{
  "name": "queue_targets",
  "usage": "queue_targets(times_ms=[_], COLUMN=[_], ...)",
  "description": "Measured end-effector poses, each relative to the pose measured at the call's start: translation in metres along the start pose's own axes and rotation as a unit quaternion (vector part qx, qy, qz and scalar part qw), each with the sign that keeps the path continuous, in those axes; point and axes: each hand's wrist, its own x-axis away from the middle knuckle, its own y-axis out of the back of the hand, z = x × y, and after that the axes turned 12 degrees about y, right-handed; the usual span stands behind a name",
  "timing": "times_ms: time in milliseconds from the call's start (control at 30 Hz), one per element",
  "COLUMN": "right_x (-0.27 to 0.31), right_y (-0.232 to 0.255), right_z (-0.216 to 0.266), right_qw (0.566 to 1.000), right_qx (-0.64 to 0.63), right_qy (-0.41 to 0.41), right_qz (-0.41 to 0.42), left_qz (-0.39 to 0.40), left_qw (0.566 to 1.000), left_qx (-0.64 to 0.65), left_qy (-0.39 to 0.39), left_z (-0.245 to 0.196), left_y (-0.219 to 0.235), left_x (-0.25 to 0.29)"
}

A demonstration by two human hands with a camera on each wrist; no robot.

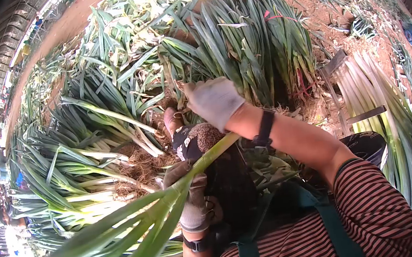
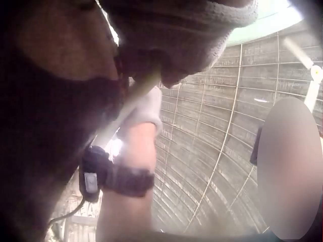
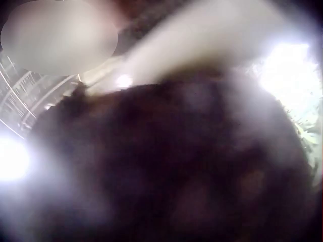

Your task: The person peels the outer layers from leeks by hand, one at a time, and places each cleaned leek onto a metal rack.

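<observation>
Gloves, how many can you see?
2: one glove on the left hand, which grips a leek; another glove on the right hand. Others may be hidden.

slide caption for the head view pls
A gloved left hand grips a long green stalk amid heaped leafy stalks.

Left hand [image 1: 195, 205] grips — right hand [image 1: 216, 100] lies farther forward.

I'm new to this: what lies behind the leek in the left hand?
Behind the leek are part of the left hand, dark clothing and other leeks. Exactly what it covers cannot be seen.
</observation>
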Motion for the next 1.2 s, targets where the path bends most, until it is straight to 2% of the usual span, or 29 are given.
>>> queue_targets(times_ms=[67,133,167,233,267,333,367,400,500,600,700,767,800,833,867,900,967,1000,1067,1100,1133,1167,1200], right_x=[0.012,0.032,0.042,0.057,0.06,0.063,0.063,0.06,0.054,0.055,0.059,0.067,0.072,0.073,0.074,0.078,0.11,0.13,0.162,0.187,0.214,0.234,0.236], right_y=[0.009,0.027,0.04,0.063,0.065,0.064,0.064,0.068,0.077,0.081,0.074,0.049,0.041,0.044,0.048,0.052,0.029,0.013,-0.004,-0.016,-0.034,-0.044,-0.037], right_z=[-0.01,-0.004,0.004,0.022,0.029,0.035,0.036,0.037,0.04,0.048,0.045,0.026,0.016,0.01,0.004,-0.002,-0.038,-0.06,-0.097,-0.122,-0.155,-0.178,-0.182], right_qw=[0.998,0.987,0.977,0.963,0.967,0.975,0.977,0.976,0.97,0.97,0.981,0.974,0.954,0.856,0.696,0.485,0.418,0.383,0.486,0.452,0.444,0.442,0.499], right_qx=[-0.044,-0.142,-0.19,-0.227,-0.211,-0.149,-0.118,-0.125,-0.061,-0.021,-0.089,-0.217,-0.278,-0.466,-0.62,-0.73,-0.779,-0.801,-0.695,-0.685,-0.628,-0.53,-0.532], right_qy=[-0.024,0.033,0.058,0.13,0.143,0.165,0.176,0.178,0.209,0.209,0.139,0.047,0.0,-0.153,-0.296,-0.418,-0.399,-0.388,-0.453,-0.47,-0.53,-0.621,-0.596], right_qz=[-0.03,-0.063,-0.082,-0.062,-0.012,0.017,0.032,0.013,0.106,0.122,0.103,-0.039,-0.11,-0.165,-0.209,-0.239,-0.245,-0.247,-0.275,-0.325,-0.357,-0.372,-0.335], left_qz=[0.002,0.017,0.011,0.0,0.008,0.022,0.036,0.049,0.059,0.075,0.104,0.125,0.134,0.144,0.137,0.131,0.122,0.119,0.108,0.101,0.089,0.054,0.05], left_qw=[0.999,0.999,1.0,0.998,0.999,0.999,0.998,0.997,0.996,0.995,0.993,0.99,0.987,0.985,0.985,0.985,0.983,0.986,0.991,0.992,0.986,0.993,0.992], left_qx=[-0.01,-0.009,0.013,0.055,0.04,0.012,0.014,0.016,0.01,0.002,0.006,0.01,0.011,0.012,0.003,-0.006,-0.025,0.007,0.043,0.062,0.025,0.017,-0.015], left_qy=[-0.031,-0.048,-0.019,0.037,0.012,-0.04,-0.048,-0.056,-0.059,-0.063,-0.061,-0.071,-0.083,-0.095,-0.106,-0.116,-0.136,-0.113,-0.069,-0.05,-0.136,-0.101,-0.115], left_z=[-0.003,0.003,0.002,-0.006,-0.006,-0.006,-0.008,-0.012,-0.014,-0.015,-0.022,-0.023,-0.022,-0.022,-0.021,-0.021,-0.02,-0.017,-0.031,-0.036,-0.037,-0.037,-0.041], left_y=[0.004,0.009,0.008,0.004,0.005,0.007,0.007,0.008,0.012,0.016,0.022,0.025,0.027,0.029,0.029,0.029,0.03,0.032,0.039,0.04,0.043,0.052,0.06], left_x=[-0.001,0.0,0.002,0.007,0.005,0.001,0.0,-0.001,0.003,0.003,0.003,0.002,0.001,0.001,0.001,0.001,0.002,0.005,0.018,0.021,0.019,0.027,0.027])
